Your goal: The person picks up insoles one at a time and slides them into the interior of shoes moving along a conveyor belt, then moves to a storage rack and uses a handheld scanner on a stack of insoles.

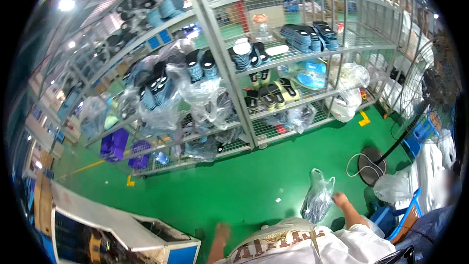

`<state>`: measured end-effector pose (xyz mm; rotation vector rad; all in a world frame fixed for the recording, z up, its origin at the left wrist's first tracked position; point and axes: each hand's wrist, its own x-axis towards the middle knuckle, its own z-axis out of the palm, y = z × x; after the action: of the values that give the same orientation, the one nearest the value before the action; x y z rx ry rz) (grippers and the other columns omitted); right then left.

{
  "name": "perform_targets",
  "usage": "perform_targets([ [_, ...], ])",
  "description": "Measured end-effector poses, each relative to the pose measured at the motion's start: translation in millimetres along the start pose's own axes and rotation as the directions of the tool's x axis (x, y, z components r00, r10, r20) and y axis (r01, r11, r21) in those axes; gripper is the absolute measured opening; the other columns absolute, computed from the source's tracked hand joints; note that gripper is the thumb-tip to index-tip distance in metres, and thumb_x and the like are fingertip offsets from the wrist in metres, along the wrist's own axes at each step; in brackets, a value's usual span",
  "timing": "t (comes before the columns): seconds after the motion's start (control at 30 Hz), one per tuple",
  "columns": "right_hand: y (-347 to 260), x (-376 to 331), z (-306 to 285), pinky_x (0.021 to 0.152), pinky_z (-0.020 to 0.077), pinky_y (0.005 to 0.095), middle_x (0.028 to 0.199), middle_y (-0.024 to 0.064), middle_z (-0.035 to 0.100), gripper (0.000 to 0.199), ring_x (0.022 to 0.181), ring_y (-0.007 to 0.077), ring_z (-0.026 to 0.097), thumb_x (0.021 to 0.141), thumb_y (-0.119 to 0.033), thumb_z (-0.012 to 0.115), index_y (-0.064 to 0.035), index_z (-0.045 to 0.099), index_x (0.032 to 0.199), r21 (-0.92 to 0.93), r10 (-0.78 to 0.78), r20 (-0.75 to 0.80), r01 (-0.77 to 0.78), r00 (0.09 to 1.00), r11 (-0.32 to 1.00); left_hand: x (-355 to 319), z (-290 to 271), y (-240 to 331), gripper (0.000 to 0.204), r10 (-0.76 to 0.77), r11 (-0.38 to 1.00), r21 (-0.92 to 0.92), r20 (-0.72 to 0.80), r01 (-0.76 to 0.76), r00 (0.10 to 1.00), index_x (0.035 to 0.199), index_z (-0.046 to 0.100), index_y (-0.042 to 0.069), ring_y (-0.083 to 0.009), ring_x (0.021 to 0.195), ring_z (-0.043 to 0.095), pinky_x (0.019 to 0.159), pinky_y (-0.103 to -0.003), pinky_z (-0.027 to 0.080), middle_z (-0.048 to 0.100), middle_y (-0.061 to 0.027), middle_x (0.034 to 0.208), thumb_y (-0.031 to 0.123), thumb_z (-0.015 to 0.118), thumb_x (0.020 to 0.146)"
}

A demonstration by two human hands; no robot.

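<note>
At the lower middle, my left hand [222, 230] hangs over the green floor beside my white shirt, smeared by motion, so its fingers cannot be made out. My right hand [340, 199] is farther right, its fingers looking curled; whether anything is in them is hidden. Just left of it is a clear plastic bag [317, 201] with its handle loops upward and dark contents that I cannot identify. The bag's right edge lies close to my fingers; whether they touch is unclear.
Metal racks [222, 68] ahead hold stacked blue-and-black insoles [299, 39], sandals [271, 95] and plastic bags. A standing fan's round base [372, 165] and cable are at right, near a blue chair [408, 220]. A white-and-blue machine [181, 252] stands lower left; purple crates [115, 145] are beyond.
</note>
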<state>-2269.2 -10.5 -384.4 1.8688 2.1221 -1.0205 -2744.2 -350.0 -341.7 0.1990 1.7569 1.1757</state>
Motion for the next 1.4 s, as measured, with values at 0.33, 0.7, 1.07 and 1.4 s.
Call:
perform_targets([
  [0.33, -265, 81, -242, 0.092, 0.0371, 0.0392, 0.113, 0.0206, 0.050, 0.033, 0.106, 0.0351, 0.047, 0.085, -0.015, 0.049, 0.0000, 0.047, 0.115, -0.116, -0.666, -0.527, 0.732, 0.528, 0.671, -54, 226, 473, 0.017, 0.591, -0.060, -0.071, 0.802, -0.996, -0.093, 0.094, 0.059, 0.000, -0.0265, 0.093, 0.055, 0.083, -0.035, 0.042, 0.059, -0.0121, 0.096, 0.011, 0.051, 0.084],
  [0.7, -463, 391, -442, 0.097, 0.0311, 0.0396, 0.122, 0.0269, 0.041, 0.079, 0.115, 0.0379, 0.038, 0.074, -0.039, 0.063, 0.0033, 0.026, 0.129, -0.296, -0.820, -0.452, 0.808, 0.351, 0.509, 254, 390, 647, 0.023, 0.845, -0.240, 0.628, 0.511, -0.740, 0.160, 0.091, 0.062, 0.007, -0.0271, 0.098, 0.050, 0.080, -0.039, 0.040, 0.058, -0.0069, 0.101, 0.025, 0.058, 0.078],
  [1.07, -463, 446, -450, 0.093, 0.0356, 0.0385, 0.117, 0.0281, 0.044, 0.094, 0.111, 0.0373, 0.044, 0.064, -0.028, 0.074, 0.0012, 0.018, 0.134, 0.088, -0.752, -0.418, 0.847, 0.509, 0.525, 383, 449, 708, 0.071, 0.576, -0.213, 0.799, 0.568, -0.562, 0.589, 0.123, 0.043, 0.010, -0.0254, 0.113, 0.046, 0.089, -0.053, 0.031, 0.049, -0.0089, 0.122, 0.045, 0.066, 0.066],
  [1.4, -460, 448, -455, 0.095, 0.0337, 0.0366, 0.115, 0.0258, 0.045, 0.103, 0.108, 0.0350, 0.044, 0.060, -0.029, 0.077, 0.0011, 0.013, 0.136, 0.366, -0.748, -0.316, 0.802, 0.584, 0.471, 371, 448, 731, 0.069, 0.336, -0.045, 0.771, 0.611, -0.635, 0.717, 0.120, 0.050, 0.015, -0.0255, 0.112, 0.045, 0.093, -0.044, 0.025, 0.051, -0.0083, 0.115, 0.057, 0.061, 0.066],
])
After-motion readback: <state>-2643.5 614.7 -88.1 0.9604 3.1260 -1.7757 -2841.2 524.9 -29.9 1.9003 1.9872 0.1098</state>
